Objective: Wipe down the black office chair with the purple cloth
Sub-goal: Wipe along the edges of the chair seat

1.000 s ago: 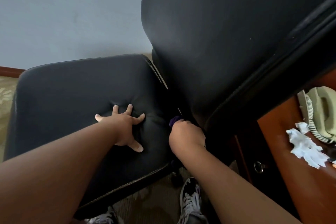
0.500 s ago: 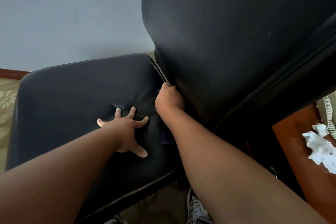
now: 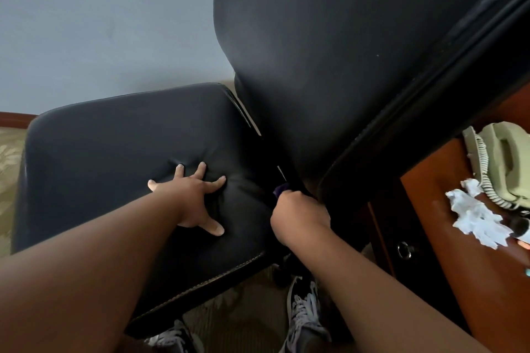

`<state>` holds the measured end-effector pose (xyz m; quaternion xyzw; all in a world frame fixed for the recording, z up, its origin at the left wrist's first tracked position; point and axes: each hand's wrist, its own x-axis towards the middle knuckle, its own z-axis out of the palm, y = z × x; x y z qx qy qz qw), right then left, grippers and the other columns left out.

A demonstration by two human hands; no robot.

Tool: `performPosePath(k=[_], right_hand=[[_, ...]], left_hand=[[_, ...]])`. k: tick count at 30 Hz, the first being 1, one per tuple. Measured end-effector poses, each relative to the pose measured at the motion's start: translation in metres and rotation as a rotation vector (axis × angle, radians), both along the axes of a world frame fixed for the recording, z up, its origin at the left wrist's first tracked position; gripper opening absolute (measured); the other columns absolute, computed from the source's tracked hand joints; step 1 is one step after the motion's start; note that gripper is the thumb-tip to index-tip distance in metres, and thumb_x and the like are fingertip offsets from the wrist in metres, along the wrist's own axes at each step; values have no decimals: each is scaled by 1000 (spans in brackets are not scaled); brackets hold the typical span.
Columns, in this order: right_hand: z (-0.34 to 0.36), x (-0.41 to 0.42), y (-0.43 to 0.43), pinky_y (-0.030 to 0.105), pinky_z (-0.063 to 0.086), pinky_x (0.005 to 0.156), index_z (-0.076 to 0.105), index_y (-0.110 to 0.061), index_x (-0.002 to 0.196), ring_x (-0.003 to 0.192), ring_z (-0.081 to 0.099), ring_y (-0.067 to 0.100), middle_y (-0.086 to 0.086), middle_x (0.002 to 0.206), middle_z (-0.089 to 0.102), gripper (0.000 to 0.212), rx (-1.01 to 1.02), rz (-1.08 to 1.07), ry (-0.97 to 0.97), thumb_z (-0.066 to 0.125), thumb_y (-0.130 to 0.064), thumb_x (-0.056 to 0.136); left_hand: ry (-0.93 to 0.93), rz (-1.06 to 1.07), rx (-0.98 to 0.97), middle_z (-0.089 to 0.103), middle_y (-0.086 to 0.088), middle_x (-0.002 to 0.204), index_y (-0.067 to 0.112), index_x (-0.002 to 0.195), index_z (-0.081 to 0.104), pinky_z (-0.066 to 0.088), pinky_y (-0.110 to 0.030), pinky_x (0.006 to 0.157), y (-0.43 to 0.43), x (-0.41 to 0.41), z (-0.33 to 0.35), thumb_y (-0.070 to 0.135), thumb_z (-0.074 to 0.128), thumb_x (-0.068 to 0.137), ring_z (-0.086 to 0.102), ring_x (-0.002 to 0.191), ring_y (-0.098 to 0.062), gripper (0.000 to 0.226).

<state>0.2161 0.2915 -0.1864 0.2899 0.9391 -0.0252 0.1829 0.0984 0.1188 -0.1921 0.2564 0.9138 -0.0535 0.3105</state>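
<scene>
1. The right hand (image 3: 301,215) is back at the near end of the crease where the seat (image 3: 114,152) of the black office chair (image 3: 286,117) meets its backrest (image 3: 344,51). Half a second ago it was further up that crease, toward 12 o'clock. A second ago it was about where it is now.
2. Its fingers are curled tight round the purple cloth (image 3: 281,188). Only a small tuft shows, at the hand's 11 o'clock, pushed into the crease.
3. The left hand (image 3: 195,200) has stayed put at the right hand's 9 o'clock. Its fingers (image 3: 202,169) are spread wide, holding nothing, and press the cushion down.
4. This looks like a back-and-forth stroke along the crease, with the left hand opening the gap. Whether the broad seat and backrest faces are already wiped cannot be told.
5. At 3 o'clock the worktop (image 3: 424,209) carries a telephone (image 3: 504,157) and crumpled white paper (image 3: 476,218), both well apart from the wiping.
</scene>
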Motion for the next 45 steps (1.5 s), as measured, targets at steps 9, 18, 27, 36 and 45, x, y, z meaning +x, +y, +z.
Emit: performPosePath(k=[9, 18, 27, 36, 45], right_hand=[[-13, -6, -11, 37, 50, 80, 43, -4, 140, 114, 65, 32, 13, 128, 64, 44, -63, -141, 164, 48, -17, 98], [-7, -100, -14, 44, 54, 86, 48, -9, 133, 116, 61, 32, 14, 129, 61, 33, -223, -148, 328, 42, -22, 103], [-4, -50, 5, 41, 53, 85, 51, -6, 137, 123, 58, 32, 12, 136, 58, 40, -91, -75, 113, 53, -16, 97], [9, 53, -2, 34, 41, 68, 53, -15, 128, 102, 65, 28, 8, 116, 66, 31, -113, -66, 119, 46, -23, 99], [17, 82, 2, 39, 53, 71, 62, -20, 85, 75, 63, 20, 2, 85, 65, 25, -582, -224, 349, 50, -40, 94]], left_hand=[[-16, 16, 30, -21, 12, 166, 61, 152, 3, 8, -84, 105, 1, -1, -3, 78, 77, 60, -21, 152, -34, 119], [-33, 28, 32, -21, 12, 166, 60, 152, 3, 6, -83, 106, 2, -4, -7, 76, 78, 61, -22, 152, -33, 119], [-11, 53, 40, -20, 11, 166, 61, 152, 4, 8, -85, 104, 6, -5, -10, 77, 78, 60, -20, 152, -35, 119], [28, 35, 32, -17, 13, 167, 62, 151, 5, 12, -84, 105, 3, -1, -7, 79, 77, 58, -16, 153, -34, 119], [32, 74, 75, -14, 13, 167, 62, 151, 9, 13, -84, 104, 6, 1, -7, 80, 78, 54, -14, 154, -32, 121]])
